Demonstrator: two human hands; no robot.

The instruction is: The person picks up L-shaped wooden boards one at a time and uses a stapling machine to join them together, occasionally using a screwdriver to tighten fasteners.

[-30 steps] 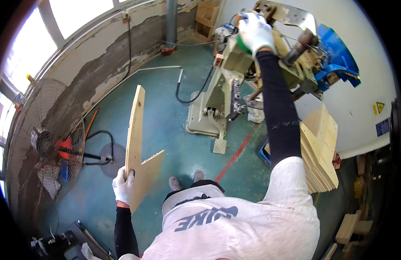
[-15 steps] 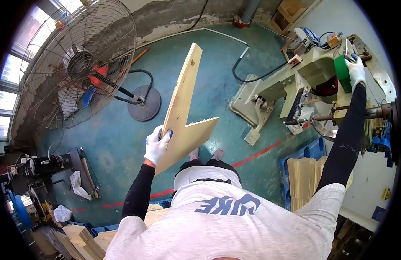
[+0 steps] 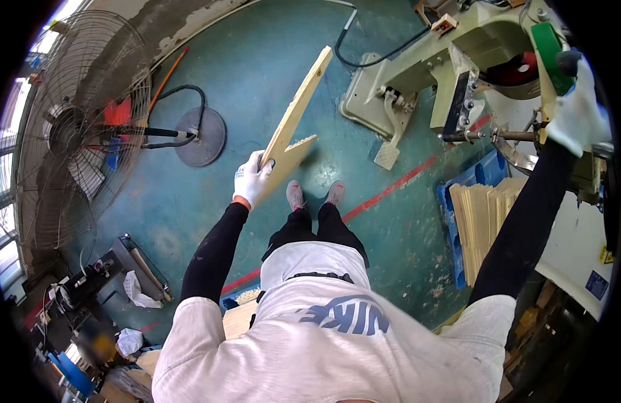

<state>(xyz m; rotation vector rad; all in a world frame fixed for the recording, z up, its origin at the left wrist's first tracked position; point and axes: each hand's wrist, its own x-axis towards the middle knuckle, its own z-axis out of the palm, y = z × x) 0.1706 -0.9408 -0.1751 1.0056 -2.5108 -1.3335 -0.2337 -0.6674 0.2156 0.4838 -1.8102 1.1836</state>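
Observation:
My left hand, in a white glove, is closed round the edge of a notched plywood board. The board has one long arm and one shorter arm with a ragged edge, and it is held tilted above the floor. My right hand, also gloved, is raised at the far right beside the green guard of a pale green machine. A dark shape shows at its fingertips. Motion blur smears the right hand, so its grip is unclear.
A large caged fan stands on a round base at left. A foot pedal sits below the machine. Stacked boards rest on a blue pallet at right. Other equipment is at lower left.
My right hand has come off its place on the green guard and moved outward and nearer. The board in my left hand has turned more edge-on. My view has shifted, showing more of my legs.

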